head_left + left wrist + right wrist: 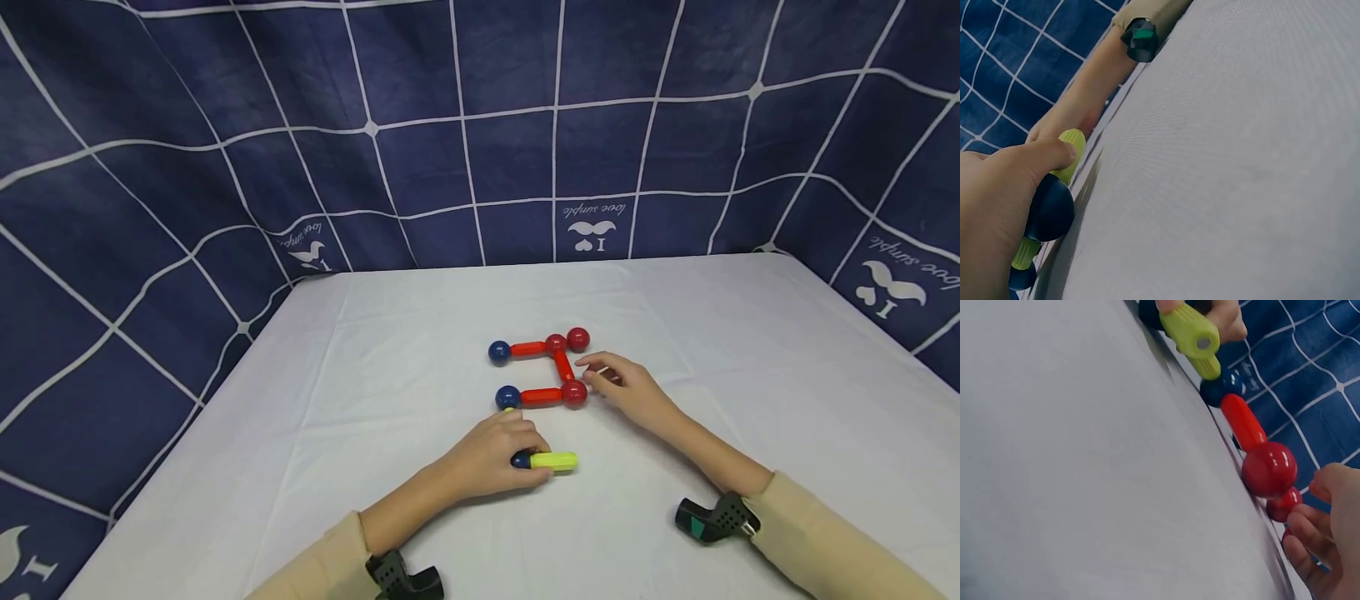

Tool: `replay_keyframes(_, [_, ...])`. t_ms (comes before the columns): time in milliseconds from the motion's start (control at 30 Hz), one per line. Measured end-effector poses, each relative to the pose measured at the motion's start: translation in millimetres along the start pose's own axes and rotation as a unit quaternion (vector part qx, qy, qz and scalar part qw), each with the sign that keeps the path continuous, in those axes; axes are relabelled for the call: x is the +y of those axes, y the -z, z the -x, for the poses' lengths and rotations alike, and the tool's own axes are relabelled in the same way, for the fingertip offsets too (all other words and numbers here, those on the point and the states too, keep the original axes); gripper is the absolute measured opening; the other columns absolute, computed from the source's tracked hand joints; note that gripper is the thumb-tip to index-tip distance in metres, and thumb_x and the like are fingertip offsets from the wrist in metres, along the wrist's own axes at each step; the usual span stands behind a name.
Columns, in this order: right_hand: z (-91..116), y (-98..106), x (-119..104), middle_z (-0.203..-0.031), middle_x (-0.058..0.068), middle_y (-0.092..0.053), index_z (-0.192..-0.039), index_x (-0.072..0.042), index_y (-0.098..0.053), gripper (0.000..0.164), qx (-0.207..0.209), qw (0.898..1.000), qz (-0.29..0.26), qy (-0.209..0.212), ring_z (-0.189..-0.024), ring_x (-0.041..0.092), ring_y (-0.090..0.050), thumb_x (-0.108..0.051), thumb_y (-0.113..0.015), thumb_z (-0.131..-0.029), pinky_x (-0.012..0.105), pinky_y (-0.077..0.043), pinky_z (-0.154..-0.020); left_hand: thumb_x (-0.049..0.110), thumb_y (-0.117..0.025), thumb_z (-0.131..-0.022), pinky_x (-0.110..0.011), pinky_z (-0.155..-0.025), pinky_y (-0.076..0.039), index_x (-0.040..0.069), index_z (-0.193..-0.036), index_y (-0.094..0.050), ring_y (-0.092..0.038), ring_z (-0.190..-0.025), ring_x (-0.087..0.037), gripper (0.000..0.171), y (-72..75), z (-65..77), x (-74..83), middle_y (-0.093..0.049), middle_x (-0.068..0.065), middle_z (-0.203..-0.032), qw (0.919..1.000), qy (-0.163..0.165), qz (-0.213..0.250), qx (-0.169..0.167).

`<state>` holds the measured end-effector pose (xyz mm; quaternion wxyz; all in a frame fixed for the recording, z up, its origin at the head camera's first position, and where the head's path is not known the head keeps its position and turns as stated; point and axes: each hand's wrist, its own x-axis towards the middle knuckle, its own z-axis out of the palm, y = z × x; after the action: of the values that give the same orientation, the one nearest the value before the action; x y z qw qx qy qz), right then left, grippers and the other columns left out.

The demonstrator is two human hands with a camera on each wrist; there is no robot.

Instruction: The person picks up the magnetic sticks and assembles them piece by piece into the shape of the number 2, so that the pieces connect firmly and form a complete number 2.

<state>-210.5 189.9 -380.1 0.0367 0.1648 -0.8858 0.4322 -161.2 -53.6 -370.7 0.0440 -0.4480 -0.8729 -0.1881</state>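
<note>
My left hand (491, 454) grips a dark blue ball (1050, 209) joined to yellow-green magnetic rods. One rod (555, 461) points right, its end uncovered; a second rod (1025, 253) reaches away to the near blue ball (507, 397) of a figure lying on the cloth. That figure has red rods (542, 397), a larger red ball (574, 393) at its near right corner and a far blue ball (499, 352). My right hand (633, 393), fingers loosely bent and holding nothing, hovers with its fingertips right beside the near red ball.
A white cloth (405, 333) covers the table. Another red ball (578, 339) sits at the figure's far right corner, against the red ball (556, 343) there. Dark blue checked fabric (510, 158) hangs behind and along both sides.
</note>
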Motion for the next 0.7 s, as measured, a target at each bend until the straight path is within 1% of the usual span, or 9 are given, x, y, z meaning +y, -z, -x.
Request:
replay_keyframes(133, [-9.3, 8.1, 5.4, -0.099, 0.013, -0.060, -0.116, -0.009, -0.056, 0.029, 0.035, 0.999, 0.011, -0.018, -0.082, 0.021, -0.059, -0.024, -0.053, -0.092, 0.021, -0.049, -0.062, 0.037, -0.063, -0.082, -0.008, -0.068, -0.032, 0.021, -0.091, -0.068, -0.044, -0.077, -0.001, 0.019, 0.0, -0.1, -0.1, -0.062, 0.014, -0.080, 1.0000, 0.002, 0.007, 0.000])
replay_keyframes(267, [-22.5, 11.5, 13.3, -0.100, 0.014, -0.059, -0.119, -0.007, -0.053, 0.032, 0.057, 0.998, 0.024, -0.034, -0.087, 0.025, -0.058, -0.023, -0.054, -0.091, 0.023, -0.049, -0.066, 0.037, -0.063, -0.081, -0.008, -0.069, -0.032, 0.021, -0.091, -0.068, -0.044, -0.077, -0.001, 0.019, 0.0, 0.2, -0.1, -0.062, 0.014, -0.080, 1.0000, -0.002, 0.006, 0.003])
replay_keyframes(333, [-29.2, 11.3, 17.1, -0.103, 0.015, -0.057, -0.122, -0.006, -0.051, 0.036, 0.061, 0.997, 0.025, -0.038, -0.090, 0.026, -0.057, -0.023, -0.055, -0.090, 0.024, -0.048, -0.068, 0.036, -0.063, -0.081, -0.008, -0.069, -0.032, 0.021, -0.091, -0.068, -0.044, -0.077, -0.001, 0.019, 0.2, 0.5, 0.1, -0.062, 0.013, -0.080, 1.0000, -0.004, 0.005, 0.005])
replay_keyframes(467, [-41.5, 8.5, 22.9, -0.114, 0.017, -0.052, -0.129, -0.005, -0.043, 0.048, 0.052, 0.997, 0.009, -0.054, -0.095, 0.028, -0.055, -0.025, -0.058, -0.088, 0.027, -0.049, -0.073, 0.037, -0.063, -0.082, -0.008, -0.068, -0.031, 0.021, -0.091, -0.068, -0.044, -0.077, -0.001, 0.019, 0.9, 0.5, 0.3, -0.062, 0.014, -0.080, 1.0000, -0.004, 0.003, 0.002])
replay_keyframes(533, [-46.0, 6.5, 24.5, -0.121, 0.020, -0.048, -0.132, -0.004, -0.039, 0.053, 0.043, 0.998, 0.000, -0.055, -0.098, 0.030, -0.054, -0.026, -0.059, -0.088, 0.031, -0.050, -0.076, 0.038, -0.063, -0.082, -0.009, -0.068, -0.031, 0.021, -0.091, -0.068, -0.044, -0.077, -0.001, 0.020, 0.9, 0.4, 0.1, -0.062, 0.014, -0.080, 1.0000, -0.003, 0.004, 0.001])
replay_keyframes(633, [-50.4, 3.6, 26.1, -0.129, 0.020, -0.044, -0.136, -0.007, -0.036, 0.058, 0.026, 0.999, -0.001, -0.046, -0.101, 0.030, -0.053, -0.026, -0.060, -0.086, 0.038, -0.050, -0.082, 0.038, -0.063, -0.082, -0.009, -0.068, -0.032, 0.021, -0.091, -0.068, -0.044, -0.077, -0.001, 0.020, 0.5, 0.3, -0.2, -0.062, 0.014, -0.080, 1.0000, 0.001, 0.007, 0.000])
replay_keyframes(700, [-50.9, 2.4, 27.5, -0.130, 0.019, -0.043, -0.136, -0.008, -0.037, 0.058, 0.014, 0.999, 0.005, -0.029, -0.100, 0.029, -0.052, -0.025, -0.061, -0.086, 0.039, -0.048, -0.084, 0.038, -0.062, -0.082, -0.009, -0.068, -0.032, 0.021, -0.091, -0.068, -0.044, -0.077, -0.001, 0.020, 0.0, 0.3, -0.2, -0.062, 0.014, -0.081, 0.9999, 0.003, 0.010, 0.000])
